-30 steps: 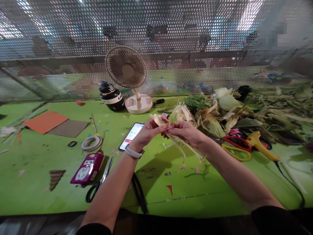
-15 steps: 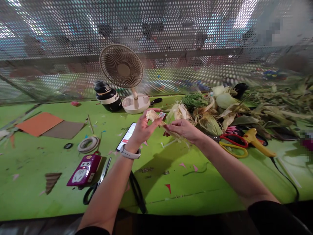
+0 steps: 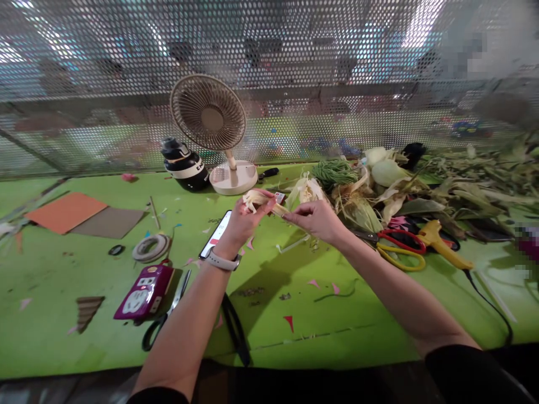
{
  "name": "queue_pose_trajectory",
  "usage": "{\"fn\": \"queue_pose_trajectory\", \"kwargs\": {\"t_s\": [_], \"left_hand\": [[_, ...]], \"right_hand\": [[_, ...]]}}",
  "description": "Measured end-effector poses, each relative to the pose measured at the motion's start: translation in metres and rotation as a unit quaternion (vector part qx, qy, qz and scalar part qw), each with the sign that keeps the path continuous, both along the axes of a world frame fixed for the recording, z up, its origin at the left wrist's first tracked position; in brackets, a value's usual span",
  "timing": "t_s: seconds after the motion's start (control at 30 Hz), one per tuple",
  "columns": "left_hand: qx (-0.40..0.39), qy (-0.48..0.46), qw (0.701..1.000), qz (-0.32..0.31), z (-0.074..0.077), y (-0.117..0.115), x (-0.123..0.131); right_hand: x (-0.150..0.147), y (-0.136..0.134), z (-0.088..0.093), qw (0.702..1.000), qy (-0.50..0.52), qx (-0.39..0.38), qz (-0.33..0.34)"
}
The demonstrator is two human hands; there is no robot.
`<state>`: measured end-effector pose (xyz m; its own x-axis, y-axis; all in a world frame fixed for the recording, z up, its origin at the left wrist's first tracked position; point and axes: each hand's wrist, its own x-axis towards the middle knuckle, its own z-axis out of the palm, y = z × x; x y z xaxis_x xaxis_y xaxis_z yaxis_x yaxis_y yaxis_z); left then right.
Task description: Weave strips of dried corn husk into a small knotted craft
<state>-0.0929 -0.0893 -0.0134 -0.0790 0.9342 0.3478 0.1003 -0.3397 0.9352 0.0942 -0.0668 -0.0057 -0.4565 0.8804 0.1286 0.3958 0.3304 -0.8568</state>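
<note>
A pale bundle of corn husk is pinched in my left hand, its frayed whitish end sticking out at the upper left. My right hand closes its thumb and fingers on the other end of the same husk, so the strip spans both hands above the table. Just behind the hands lies a small card-like piece with print on it. A lit phone rests under my left hand. Peeled husks are heaped beyond my right hand.
Right of my hands are red-and-yellow-handled scissors and a yellow glue gun with its cord. A fan and a black bottle stand at the back. Leftward lie tape, a purple power strip and black scissors.
My left hand has tilted slightly and shifted left with the husk. The loose strands that hung below my right hand no longer show there.
</note>
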Motion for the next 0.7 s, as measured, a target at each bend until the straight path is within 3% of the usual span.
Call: {"fn": "queue_pose_trajectory", "kwargs": {"t_s": [0.27,0.47,0.7], "left_hand": [[-0.057,-0.082,0.989,-0.106,-0.015,0.008,-0.010],[-0.083,-0.114,0.985,-0.095,-0.017,0.009,-0.010],[-0.048,-0.077,0.993,-0.070,-0.013,0.007,-0.006]], "right_hand": [[0.002,0.004,-0.004,0.997,0.066,-0.030,0.023],[0.001,0.004,-0.004,0.995,0.090,-0.041,0.029],[0.000,0.003,-0.004,0.988,0.133,-0.073,0.009]]}}
